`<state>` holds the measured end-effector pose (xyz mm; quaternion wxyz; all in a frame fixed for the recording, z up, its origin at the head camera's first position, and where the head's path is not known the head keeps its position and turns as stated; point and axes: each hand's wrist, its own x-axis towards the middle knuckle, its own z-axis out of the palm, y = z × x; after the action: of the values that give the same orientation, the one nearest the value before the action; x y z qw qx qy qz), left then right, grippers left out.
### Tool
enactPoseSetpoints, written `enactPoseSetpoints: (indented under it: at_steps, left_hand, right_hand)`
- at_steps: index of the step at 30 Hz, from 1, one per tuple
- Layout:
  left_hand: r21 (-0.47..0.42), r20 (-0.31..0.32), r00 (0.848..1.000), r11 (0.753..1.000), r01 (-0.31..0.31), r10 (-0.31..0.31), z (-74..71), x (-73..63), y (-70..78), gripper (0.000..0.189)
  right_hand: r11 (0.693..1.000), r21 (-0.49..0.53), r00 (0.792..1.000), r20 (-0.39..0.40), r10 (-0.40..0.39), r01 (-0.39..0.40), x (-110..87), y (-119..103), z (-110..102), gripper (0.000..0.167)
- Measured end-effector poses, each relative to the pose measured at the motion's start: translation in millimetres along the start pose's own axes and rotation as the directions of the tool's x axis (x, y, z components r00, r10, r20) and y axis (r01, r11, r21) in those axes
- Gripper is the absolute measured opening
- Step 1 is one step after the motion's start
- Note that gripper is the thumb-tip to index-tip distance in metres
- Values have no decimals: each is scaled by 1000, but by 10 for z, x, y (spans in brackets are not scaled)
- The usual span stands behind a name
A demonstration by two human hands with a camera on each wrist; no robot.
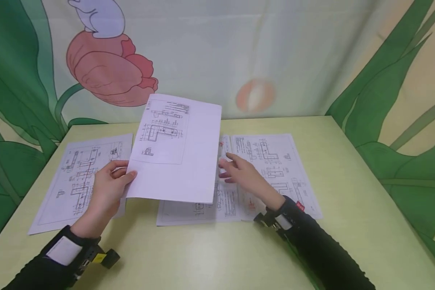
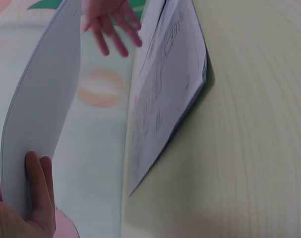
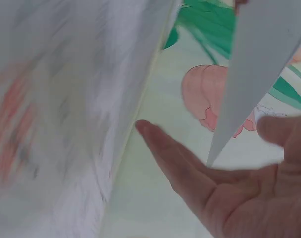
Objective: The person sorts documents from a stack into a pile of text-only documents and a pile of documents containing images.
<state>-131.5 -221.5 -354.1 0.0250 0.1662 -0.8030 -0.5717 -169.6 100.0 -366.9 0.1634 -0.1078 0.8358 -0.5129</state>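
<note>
In the head view a printed sheet of paper [image 1: 188,169] with technical drawings is raised above the table, tilted. My left hand [image 1: 108,189] pinches its lower left edge, thumb on the printed face and fingers behind, as the left wrist view also shows at the paper's back [image 2: 46,99]. Close to the sheet's right edge is my right hand [image 1: 244,175], fingers extended and spread. In the right wrist view its palm [image 3: 254,198] faces the raised paper [image 3: 259,64]. Whether it touches the edge I cannot tell.
A drawing sheet [image 1: 69,181] lies on the left of the pale table [image 1: 188,257]. More printed sheets [image 1: 286,173] lie on the middle and right, partly under the raised paper. Behind the table hangs a curtain [image 1: 203,52] with flower and leaf pictures.
</note>
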Motion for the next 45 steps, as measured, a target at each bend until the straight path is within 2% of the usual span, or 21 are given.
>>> enactPoseSetpoints:
  at_steps: [1,3,6,9,15,18,22,26,29,31,34,36,38,40,43,45]
  left_hand:
    - [-10,12,1000,1000,-5,6,39,-14,8,42]
    - [-26,33,999,1000,-10,11,117,-38,25,40]
    - [-48,66,998,999,-15,18,225,-62,45,37]
    - [-54,88,996,998,-17,22,308,-76,53,37]
    - [-34,118,992,999,-35,38,382,-76,63,37]
    - [-17,145,987,997,-70,72,419,-71,64,36]
    - [30,198,970,988,-150,141,493,-72,55,36]
    - [103,259,942,964,-246,212,598,-87,61,42]
    - [176,316,915,933,-315,250,699,-114,87,51]
    - [206,358,892,909,-363,275,782,-140,112,59]
    - [209,421,846,873,-441,327,926,-193,153,68]
    - [201,457,814,850,-486,358,1033,-231,170,66]
    - [199,487,791,835,-513,370,1136,-267,184,59]
    - [191,511,776,831,-522,370,1234,-297,197,52]
    - [185,547,759,833,-521,354,1359,-323,227,48]
    - [187,575,740,825,-533,347,1428,-328,236,50]
  right_hand:
    - [994,108,1000,-9,24,-23,10,-6,-10,70]
    - [960,275,998,-16,62,-55,29,-9,-27,70]
    - [934,349,993,-58,104,-77,45,6,-55,60]
    - [938,336,985,-108,132,-89,53,31,-81,50]
    - [963,249,977,-154,146,-104,64,76,-161,49]
    - [973,200,973,-171,152,-116,67,99,-225,48]
    - [987,116,974,-187,128,-108,69,136,-344,48]
    - [993,20,977,-176,121,-119,53,167,-488,50]
    - [990,-44,980,-157,126,-134,21,198,-610,53]
    - [986,-90,982,-139,126,-139,-15,229,-707,54]
    - [982,-127,988,-85,126,-137,-90,290,-867,54]
    - [978,-152,990,-39,139,-143,-148,335,-977,57]
    - [975,-161,988,2,153,-151,-206,378,-1082,61]
    - [970,-180,985,18,169,-163,-265,414,-1182,67]
    - [962,-202,982,8,189,-183,-347,475,-1322,74]
    - [957,-218,981,-9,192,-189,-392,526,-1404,77]
